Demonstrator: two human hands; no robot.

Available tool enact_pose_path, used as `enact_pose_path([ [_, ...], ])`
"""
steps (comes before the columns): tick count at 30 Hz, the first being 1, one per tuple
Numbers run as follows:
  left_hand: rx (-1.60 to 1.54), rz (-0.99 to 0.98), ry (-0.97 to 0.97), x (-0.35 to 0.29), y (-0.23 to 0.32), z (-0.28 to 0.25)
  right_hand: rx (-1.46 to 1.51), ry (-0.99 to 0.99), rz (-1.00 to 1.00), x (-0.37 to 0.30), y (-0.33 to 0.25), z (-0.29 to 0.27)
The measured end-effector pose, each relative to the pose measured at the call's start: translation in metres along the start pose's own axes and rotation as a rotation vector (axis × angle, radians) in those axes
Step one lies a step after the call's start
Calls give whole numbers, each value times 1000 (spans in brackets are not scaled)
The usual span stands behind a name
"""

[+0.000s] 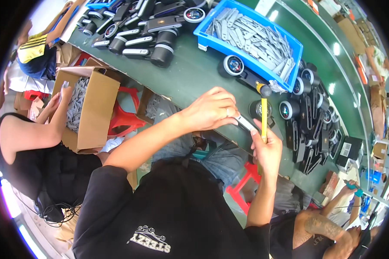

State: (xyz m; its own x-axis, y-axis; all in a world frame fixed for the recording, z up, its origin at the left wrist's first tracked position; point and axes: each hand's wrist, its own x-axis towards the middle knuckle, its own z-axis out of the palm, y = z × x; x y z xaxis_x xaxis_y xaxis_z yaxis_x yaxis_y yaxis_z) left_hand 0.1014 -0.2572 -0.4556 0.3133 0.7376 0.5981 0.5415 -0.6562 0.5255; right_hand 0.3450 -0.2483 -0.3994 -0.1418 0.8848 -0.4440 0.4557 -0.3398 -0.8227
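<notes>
My left hand (214, 110) is closed, its fingertips pressed on the end of a light grey strip on a narrow black part (246, 124) at the table's near edge. A hammer (264, 114) with a yellow handle stands upright in my right hand (267, 149), its dark head up above the fingers. The right thumb lies close to the far end of that grey strip. Just beyond, a round black piece (256, 108) shows partly behind the hammer handle; I cannot tell whether it joins the part. Another black device with a round dial (234, 65) lies farther back.
A blue bin (205, 39) full of grey strips stands on the green table (181, 80). Black devices are heaped at the far left (162, 47) and on the right (309, 114). People work on both sides; a cardboard box (97, 110) of grey strips is left, near red stools (127, 112).
</notes>
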Motion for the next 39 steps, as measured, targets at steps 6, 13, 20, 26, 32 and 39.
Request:
enact_pose_path([
  [6,-24,-19,-28,1,2,-1,397,-164,101,12,25,0],
  [13,16,-64,-48,0,4,-1,379,-76,145,12,25,9],
  [20,219,27,-66,6,11,-7,369,-112,101,15,28,5],
  [26,250,143,-197,15,13,6,353,-87,72,9,29,7],
  [32,209,107,-205,13,12,6,405,21,-199,-60,41,1],
  [39,199,116,-162,14,10,5,226,0,-67,-122,35,-5],
])
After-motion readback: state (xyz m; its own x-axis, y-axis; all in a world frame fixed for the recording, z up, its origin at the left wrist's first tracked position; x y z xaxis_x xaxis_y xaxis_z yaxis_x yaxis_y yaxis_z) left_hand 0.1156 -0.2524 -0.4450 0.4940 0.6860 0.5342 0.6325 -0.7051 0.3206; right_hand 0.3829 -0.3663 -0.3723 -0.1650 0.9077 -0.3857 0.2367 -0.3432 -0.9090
